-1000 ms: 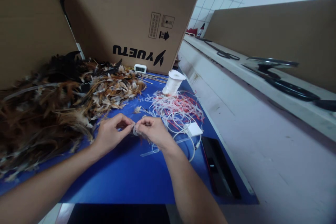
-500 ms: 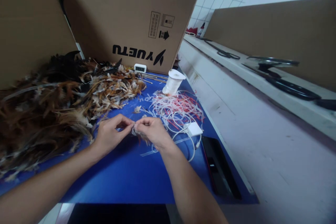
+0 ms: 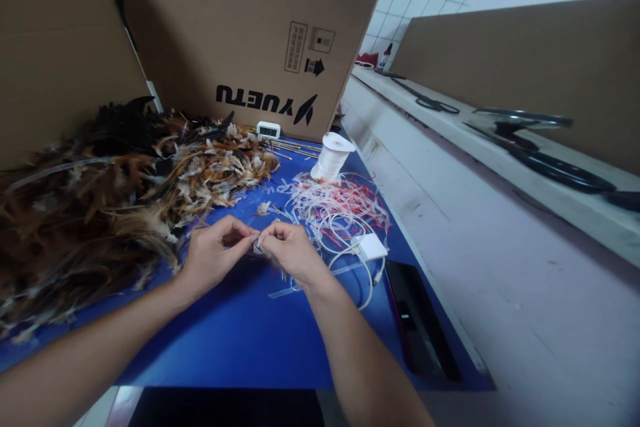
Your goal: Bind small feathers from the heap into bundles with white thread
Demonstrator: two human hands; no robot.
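My left hand (image 3: 215, 250) and my right hand (image 3: 291, 252) meet fingertip to fingertip above the blue tabletop. Thumb and index finger of each are pressed together. Between them shows a small whitish feather tuft (image 3: 259, 247), with wispy brownish ends hanging under my right palm. The right fingers pinch this tuft. My left fingertips close at its near end; whether they hold feather or a thin strand is too small to see. Left of the hands lies a large heap of brown, cream and black feathers (image 3: 150, 193). One loose bit of feather (image 3: 263, 209) rests just beyond them.
Right of my hands is a tangle of white and red strands (image 3: 340, 203), with a white spool (image 3: 331, 157) behind it. A white adapter with cable (image 3: 369, 247) and a dark phone (image 3: 423, 320) lie nearer. Cardboard (image 3: 240, 27) stands behind; scissors (image 3: 435, 105) lie on the right ledge.
Both hands stay almost in place, still pinched together. The whitish piece between the fingertips has turned slightly. The whole view has shifted a little.
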